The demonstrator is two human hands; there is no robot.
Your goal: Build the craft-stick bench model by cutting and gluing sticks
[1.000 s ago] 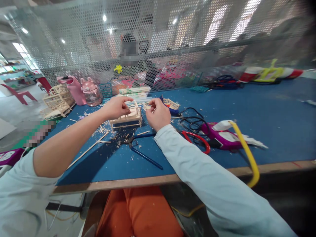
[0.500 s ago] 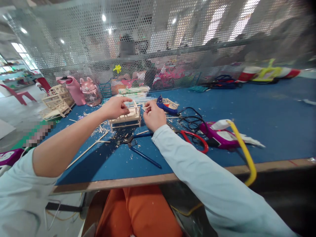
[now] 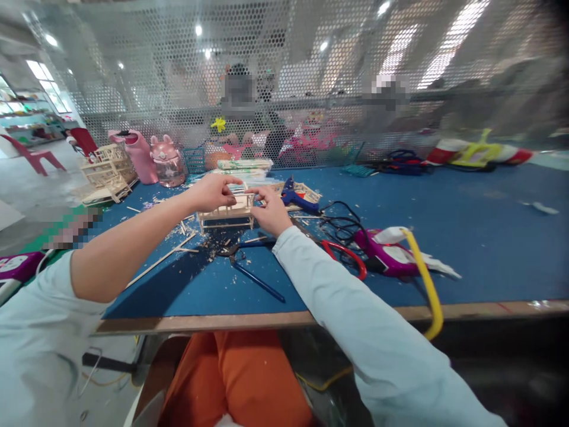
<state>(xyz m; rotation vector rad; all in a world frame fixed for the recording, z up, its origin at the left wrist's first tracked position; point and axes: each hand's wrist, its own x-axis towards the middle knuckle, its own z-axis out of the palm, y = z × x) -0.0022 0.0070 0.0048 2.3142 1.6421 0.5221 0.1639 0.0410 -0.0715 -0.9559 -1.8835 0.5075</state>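
A small model bed-like frame of pale wooden sticks [image 3: 226, 220] stands on the blue tabletop. My left hand [image 3: 217, 193] reaches over its back left side, fingers bent around the upper sticks, index finger stretched toward a thin upright. At the model's right end, my right hand [image 3: 272, 212] has its thumb and index finger closed about the corner post; what lies between the fingertips is partly hidden. Just in front lie blue-handled pliers [image 3: 255, 279], opened wide. Red-handled scissors [image 3: 347, 258] rest right of my right forearm.
A blue glue gun [image 3: 299, 198] with a black cord lies behind my right hand. A purple and white tool [image 3: 391, 255] with a yellow strap is to the right. Wood scraps and sticks [image 3: 164, 258] litter the left. A pink bottle [image 3: 141, 157] and a bear-eared jar [image 3: 166, 163] stand behind.
My right hand has moved left onto the model's right end, its index finger now reaching the upright. My left hand stays at the model. The view has shifted slightly.
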